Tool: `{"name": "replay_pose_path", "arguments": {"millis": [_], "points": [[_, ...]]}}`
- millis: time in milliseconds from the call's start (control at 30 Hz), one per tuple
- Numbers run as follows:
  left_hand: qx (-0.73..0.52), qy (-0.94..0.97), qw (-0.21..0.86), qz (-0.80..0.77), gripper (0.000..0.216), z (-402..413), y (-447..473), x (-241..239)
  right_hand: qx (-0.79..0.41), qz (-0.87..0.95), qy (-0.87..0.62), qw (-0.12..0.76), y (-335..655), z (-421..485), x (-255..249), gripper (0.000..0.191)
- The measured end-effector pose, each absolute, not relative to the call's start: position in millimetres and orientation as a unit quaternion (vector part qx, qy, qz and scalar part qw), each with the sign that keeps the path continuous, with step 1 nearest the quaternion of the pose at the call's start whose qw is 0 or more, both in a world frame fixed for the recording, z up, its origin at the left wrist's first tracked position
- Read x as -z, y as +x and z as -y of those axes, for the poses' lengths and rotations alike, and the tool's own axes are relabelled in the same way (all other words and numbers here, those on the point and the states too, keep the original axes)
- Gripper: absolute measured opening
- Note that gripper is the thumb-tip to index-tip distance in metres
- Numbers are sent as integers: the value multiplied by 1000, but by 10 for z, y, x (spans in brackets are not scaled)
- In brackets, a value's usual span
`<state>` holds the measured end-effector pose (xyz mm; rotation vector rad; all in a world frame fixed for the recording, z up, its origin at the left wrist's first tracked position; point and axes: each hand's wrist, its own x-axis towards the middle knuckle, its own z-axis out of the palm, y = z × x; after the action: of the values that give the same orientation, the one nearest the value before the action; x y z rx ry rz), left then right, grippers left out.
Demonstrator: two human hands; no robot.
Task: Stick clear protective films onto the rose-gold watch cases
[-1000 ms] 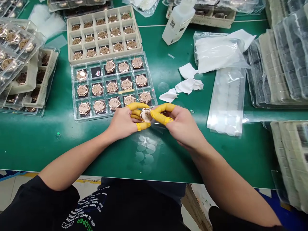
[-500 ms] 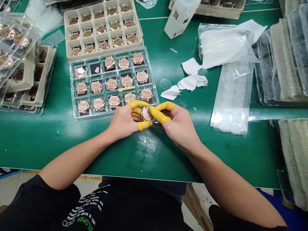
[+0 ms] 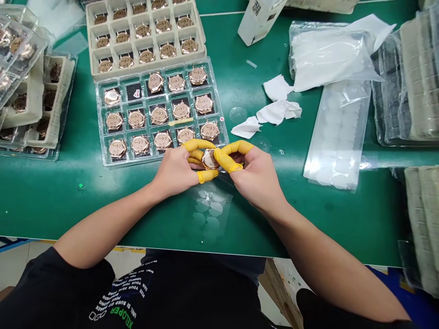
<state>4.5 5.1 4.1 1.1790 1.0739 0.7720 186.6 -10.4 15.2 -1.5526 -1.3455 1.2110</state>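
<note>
A rose-gold watch case is held back side up between my hands, just in front of the clear tray. My left hand grips its rim from the left, with yellow finger cots on thumb and fingers. From the right, my right hand pinches at the case's edge, its thumb lying over part of the back; whether a film is under the thumb cannot be made out. The clear plastic tray holds several similar watch cases, and one compartment shows only a black pad with a small label. Below my hands lies a sheet of round clear films.
A beige tray of watch cases stands behind the clear one. Stacked trays rise at the left and right. White cloth pieces, a white bottle, a bag of white cloths and a film strip lie right.
The view has shifted slightly, so the trays appear a little higher. Both hands stay on the watch case in nearly the same grip.
</note>
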Motion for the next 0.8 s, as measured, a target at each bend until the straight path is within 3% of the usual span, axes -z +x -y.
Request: {"name": "replay_pose_path", "arguments": {"millis": [633,733,800], "points": [[-344,515,629,-471,56,-29,53,-45,-438,551,-598,384,1855,95,-154,33],[-349,519,615,-479,55,-27,50,-38,-389,530,-599,457,2039,-25,-218,33],[-352,522,611,-480,55,-28,48,-30,-327,557,-627,435,2232,-101,-260,37]]}}
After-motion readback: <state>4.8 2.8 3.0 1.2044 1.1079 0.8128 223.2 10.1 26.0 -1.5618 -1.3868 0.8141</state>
